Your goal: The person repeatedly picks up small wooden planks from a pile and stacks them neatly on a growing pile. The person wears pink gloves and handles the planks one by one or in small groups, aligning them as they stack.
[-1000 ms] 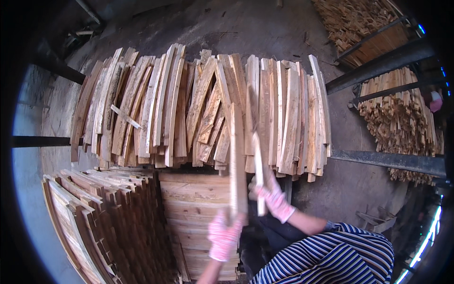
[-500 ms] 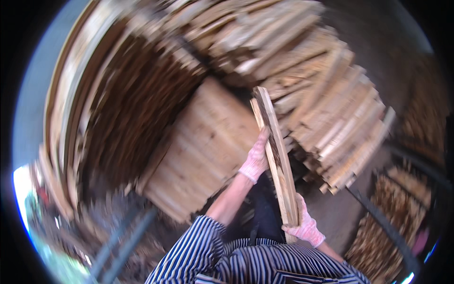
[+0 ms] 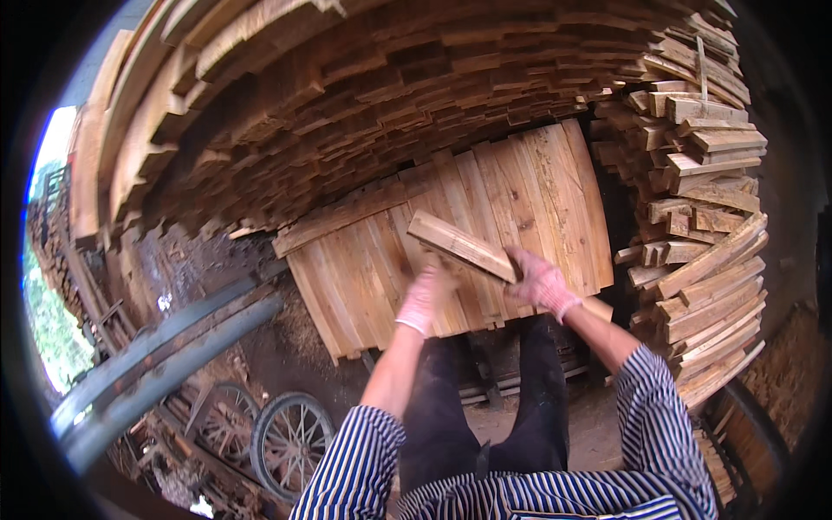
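Observation:
A short wooden plank (image 3: 461,246) is held tilted above a flat layer of boards (image 3: 364,295) laid side by side. My right hand (image 3: 539,282), in a pink-white knit glove, grips the plank's right end. Just below its left part is my left hand (image 3: 425,296), gloved alike, with its fingers smeared by motion; whether it touches the plank I cannot tell. Another pale wood end (image 3: 598,308) shows beside my right wrist, and what it belongs to is hidden.
A tall stack of planks (image 3: 373,95) rises along the far side of the layer. Loosely piled planks (image 3: 711,225) stand at the right. Metal rails (image 3: 173,338) run at the left, with a spoked wheel (image 3: 293,442) below them.
My view has swung from the loose pile toward the board layer. The held wood, upright between both hands before, now lies aslant over the layer. My left hand has shifted along it.

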Demonstrator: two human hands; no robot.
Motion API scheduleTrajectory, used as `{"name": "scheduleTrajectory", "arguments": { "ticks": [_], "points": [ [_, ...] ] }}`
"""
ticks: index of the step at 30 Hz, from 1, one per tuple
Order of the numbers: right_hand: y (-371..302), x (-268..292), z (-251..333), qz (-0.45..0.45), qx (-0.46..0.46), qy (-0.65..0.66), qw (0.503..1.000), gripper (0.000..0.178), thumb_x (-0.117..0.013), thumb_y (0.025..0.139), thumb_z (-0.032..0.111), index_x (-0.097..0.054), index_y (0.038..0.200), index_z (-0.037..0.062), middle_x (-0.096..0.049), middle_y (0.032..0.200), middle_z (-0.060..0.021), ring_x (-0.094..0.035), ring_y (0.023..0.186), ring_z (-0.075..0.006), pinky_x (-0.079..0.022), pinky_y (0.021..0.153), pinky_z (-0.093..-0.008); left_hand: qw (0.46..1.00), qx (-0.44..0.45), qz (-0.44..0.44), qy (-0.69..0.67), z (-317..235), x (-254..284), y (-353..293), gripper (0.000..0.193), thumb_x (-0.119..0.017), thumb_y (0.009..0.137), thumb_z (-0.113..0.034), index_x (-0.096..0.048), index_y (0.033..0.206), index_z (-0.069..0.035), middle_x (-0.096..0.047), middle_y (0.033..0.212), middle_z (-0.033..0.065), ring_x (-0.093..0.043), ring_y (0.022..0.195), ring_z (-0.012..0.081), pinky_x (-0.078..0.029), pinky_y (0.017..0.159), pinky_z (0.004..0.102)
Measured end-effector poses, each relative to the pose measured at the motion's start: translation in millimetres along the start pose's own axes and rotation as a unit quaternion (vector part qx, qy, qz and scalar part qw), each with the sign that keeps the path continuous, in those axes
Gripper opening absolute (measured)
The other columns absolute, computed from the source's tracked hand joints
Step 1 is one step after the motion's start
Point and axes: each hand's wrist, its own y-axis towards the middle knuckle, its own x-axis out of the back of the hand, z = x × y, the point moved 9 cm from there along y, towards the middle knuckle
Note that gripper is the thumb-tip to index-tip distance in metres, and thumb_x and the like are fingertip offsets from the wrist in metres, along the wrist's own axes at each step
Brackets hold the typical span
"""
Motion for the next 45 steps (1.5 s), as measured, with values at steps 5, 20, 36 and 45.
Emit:
{"name": "scheduleTrajectory", "arguments": {
  "ticks": [5,20,36,45],
  "points": [
    [146,6,-18,-0.143,0.13,-0.329,0.924,0.043,-0.072,0.085,0.02,-0.06,0.127,0.0216,-0.068,0.101,-0.0112,-0.068,0.096,-0.0296,-0.055,0.082,-0.0438,0.928,0.261,-0.137,-0.228,204,80,16,0.117,-0.075,0.08,-0.065,-0.017,0.163,-0.005,-0.024,0.165,0.0262,-0.026,0.153,0.0375,-0.024,0.124,0.0464],
    [254,13,-22,-0.154,0.232,-0.411,0.868,0.061,-0.067,0.082,0.018,-0.053,0.141,0.0268,-0.064,0.12,-0.0069,-0.06,0.116,-0.0301,-0.045,0.1,-0.047,0.959,0.124,-0.008,0.254,375,141,98,0.089,-0.076,0.081,-0.032,-0.034,0.156,-0.009,-0.048,0.147,0.0286,-0.05,0.131,0.0455,-0.042,0.111,0.0489],
    [24,63,-148,-0.411,-0.066,-0.083,0.905,0.074,-0.052,0.083,-0.005,-0.042,0.153,0.0158,-0.038,0.156,-0.0278,-0.035,0.147,-0.0435,-0.028,0.124,-0.047,0.934,0.172,-0.079,0.304,331,100,16,0.091,-0.076,0.088,-0.04,-0.032,0.156,-0.001,-0.045,0.153,0.0249,-0.048,0.136,0.0383,-0.039,0.114,0.0446],
    [-211,264,-425,-0.569,-0.573,0.075,0.585,0.096,-0.072,0.088,0.032,-0.016,0.162,0.0084,-0.037,0.157,-0.024,-0.042,0.142,-0.0412,-0.039,0.115,-0.049,0.963,0.252,0.073,-0.063,132,-42,-53,0.081,-0.074,0.092,-0.034,-0.036,0.154,0.001,-0.047,0.15,0.0243,-0.049,0.135,0.0333,-0.039,0.114,0.0403]
  ]
}}
